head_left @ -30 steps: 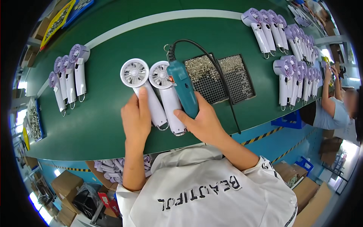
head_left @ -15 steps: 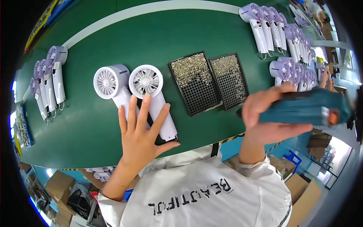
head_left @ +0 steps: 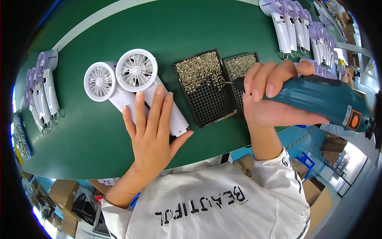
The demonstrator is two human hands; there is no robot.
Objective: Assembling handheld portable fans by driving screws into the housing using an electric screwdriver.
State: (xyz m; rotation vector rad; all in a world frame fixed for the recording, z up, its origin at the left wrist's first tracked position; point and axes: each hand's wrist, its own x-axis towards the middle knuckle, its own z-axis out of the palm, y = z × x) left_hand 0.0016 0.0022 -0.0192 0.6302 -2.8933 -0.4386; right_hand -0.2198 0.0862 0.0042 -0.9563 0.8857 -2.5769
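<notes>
- Electric screwdriver: teal, with an orange patch.
- Two handheld fans: white.
- Screw trays: black, gridded.
- Screws: silvery.
- Tabletop: green; a white band crosses it.

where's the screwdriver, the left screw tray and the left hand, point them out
Screwdriver [head_left: 312,95]: head view, middle of its teal body
Left screw tray [head_left: 211,105]: head view, bare holes below the screws
Left hand [head_left: 152,139]: head view, back of the hand
</notes>
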